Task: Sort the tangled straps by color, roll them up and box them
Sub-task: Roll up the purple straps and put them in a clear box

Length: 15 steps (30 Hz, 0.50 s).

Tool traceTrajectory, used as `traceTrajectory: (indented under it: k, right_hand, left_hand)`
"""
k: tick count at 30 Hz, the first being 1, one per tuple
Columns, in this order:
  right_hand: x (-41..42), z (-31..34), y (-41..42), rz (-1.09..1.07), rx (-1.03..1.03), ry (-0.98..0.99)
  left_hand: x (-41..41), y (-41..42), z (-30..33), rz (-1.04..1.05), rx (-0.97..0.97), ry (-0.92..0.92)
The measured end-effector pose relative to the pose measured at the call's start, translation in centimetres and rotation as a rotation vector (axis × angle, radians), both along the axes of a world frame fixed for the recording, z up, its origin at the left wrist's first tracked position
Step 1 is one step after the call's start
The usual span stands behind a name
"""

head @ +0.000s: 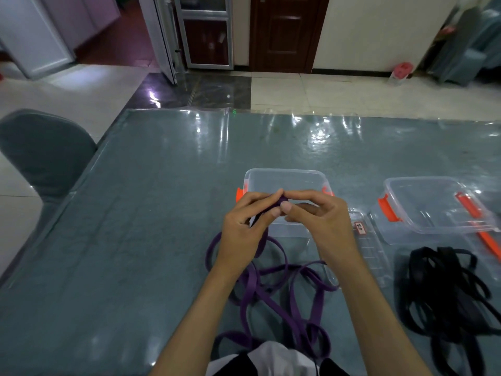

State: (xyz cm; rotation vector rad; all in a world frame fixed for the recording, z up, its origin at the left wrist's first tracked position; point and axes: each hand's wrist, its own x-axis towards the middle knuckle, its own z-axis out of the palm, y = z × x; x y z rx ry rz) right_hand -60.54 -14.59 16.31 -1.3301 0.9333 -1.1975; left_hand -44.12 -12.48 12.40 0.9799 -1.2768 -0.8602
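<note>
A long purple strap (260, 291) lies in loose loops on the table in front of me. My left hand (244, 226) and my right hand (320, 215) meet above it and pinch its end, which is curled into a small tight roll between the fingertips. Directly behind my hands stands a clear plastic box (287, 180) with orange latches. A second clear box (433, 207) sits to the right, with an orange strip along its right side. A black strap (444, 294) lies in a tangled heap at the near right.
A clear lid (371, 248) with a small label lies flat between the two boxes. The table (135, 226) has a grey-green cover under glossy plastic. A grey chair (43, 156) stands at its left edge.
</note>
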Motion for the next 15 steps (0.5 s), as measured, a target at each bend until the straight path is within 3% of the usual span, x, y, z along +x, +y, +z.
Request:
traceTrajectory:
  k: [6, 10, 15]
  right_hand:
    - [-0.2, -0.3, 0.0, -0.013, -0.059, -0.081]
    - [0.9, -0.3, -0.1, 0.011, -0.004, -0.203]
    - [1.7, -0.6, -0.2, 0.042, -0.008, -0.166]
  left_hand:
    - [0.3, 0.0, 0.8, -0.143, 0.082, 0.166]
    - [0.0, 0.2, 1.8, 0.035, 0.086, 0.324]
    - [0.2, -0.1, 2.2, 0.15, 0.01, 0.367]
